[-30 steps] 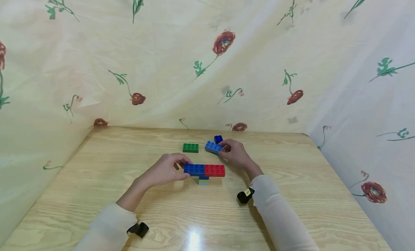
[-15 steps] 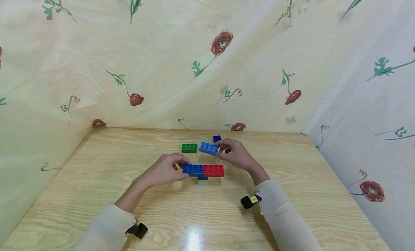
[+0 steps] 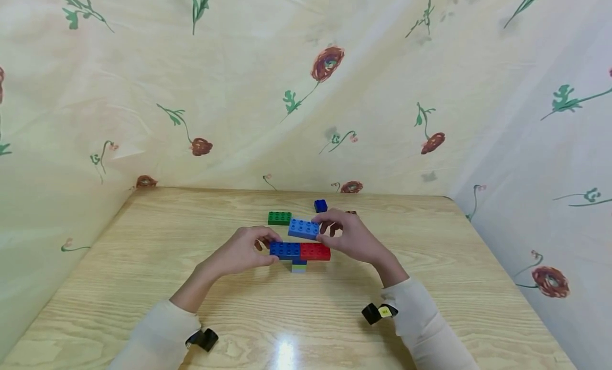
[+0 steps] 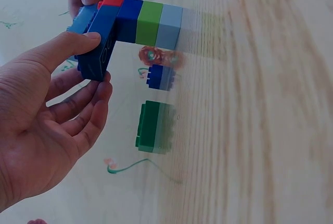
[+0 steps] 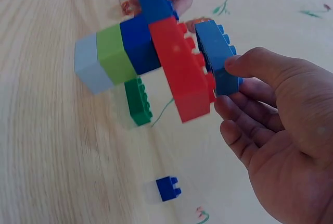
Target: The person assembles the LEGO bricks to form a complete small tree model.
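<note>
A brick structure stands on the table: a light grey-blue brick, a lime green brick and a small blue brick stacked as a column. Across its top lie a dark blue brick on the left and a red brick on the right, end to end. My left hand pinches the outer end of the dark blue brick between thumb and fingers. My right hand pinches a lighter blue brick by its right end. That brick hovers close over the two top bricks, studs up.
A green brick lies behind the structure on the wooden table. Further back and to the right sits a small dark blue brick. A flower-patterned cloth hangs behind the table and along its sides.
My right hand has lifted the lighter blue brick off the table at the back and brought it left and nearer, over the structure. My left hand keeps its hold on the dark blue brick.
</note>
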Action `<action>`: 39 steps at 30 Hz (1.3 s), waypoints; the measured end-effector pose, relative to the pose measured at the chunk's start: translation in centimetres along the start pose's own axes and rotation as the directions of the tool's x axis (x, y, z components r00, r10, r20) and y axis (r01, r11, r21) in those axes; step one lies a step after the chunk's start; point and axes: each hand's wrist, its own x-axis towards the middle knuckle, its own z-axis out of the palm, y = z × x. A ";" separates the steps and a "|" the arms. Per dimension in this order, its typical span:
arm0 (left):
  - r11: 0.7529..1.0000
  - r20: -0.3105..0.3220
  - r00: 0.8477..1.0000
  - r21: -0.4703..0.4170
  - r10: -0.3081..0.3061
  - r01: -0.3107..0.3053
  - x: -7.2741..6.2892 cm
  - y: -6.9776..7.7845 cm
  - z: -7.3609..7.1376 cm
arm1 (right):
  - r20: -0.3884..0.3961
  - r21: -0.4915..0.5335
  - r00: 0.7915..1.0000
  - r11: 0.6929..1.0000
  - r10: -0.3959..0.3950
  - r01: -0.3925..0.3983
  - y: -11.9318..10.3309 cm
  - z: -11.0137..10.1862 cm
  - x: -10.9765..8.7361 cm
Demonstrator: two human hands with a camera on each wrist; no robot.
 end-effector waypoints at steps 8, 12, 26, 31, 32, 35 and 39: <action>1.000 -0.005 1.000 0.009 0.019 -0.019 0.0 -0.1 -0.1 | 0.047 0.011 0.995 0.996 -0.086 0.086 -0.8 0.6 -0.6; 1.000 -0.003 1.000 0.014 0.018 -0.018 0.0 -0.1 0.0 | 0.071 -0.008 0.994 0.996 -0.087 0.087 -1.0 0.9 -0.7; 1.000 -0.003 1.000 0.008 0.006 -0.006 0.0 0.1 0.0 | 0.097 -0.025 0.992 0.996 -0.086 0.089 -1.3 1.6 -0.8; 1.000 -0.004 1.000 0.006 0.006 -0.006 0.0 0.1 0.1 | 0.099 -0.039 0.992 0.996 -0.079 0.083 -1.4 1.7 -0.8; 1.000 -0.004 1.000 0.006 0.005 -0.005 0.0 0.0 0.2 | 0.102 -0.041 0.992 0.996 -0.080 0.084 -1.4 1.7 -0.8; 1.000 -0.005 1.000 0.011 0.012 -0.011 0.0 0.0 0.2 | 0.112 -0.053 0.990 0.994 -0.089 0.095 -1.5 1.7 -0.8; 1.000 -0.011 1.000 0.016 0.014 -0.014 -0.1 0.1 0.0 | 0.124 -0.064 0.987 0.991 -0.105 0.114 -1.6 1.7 -0.7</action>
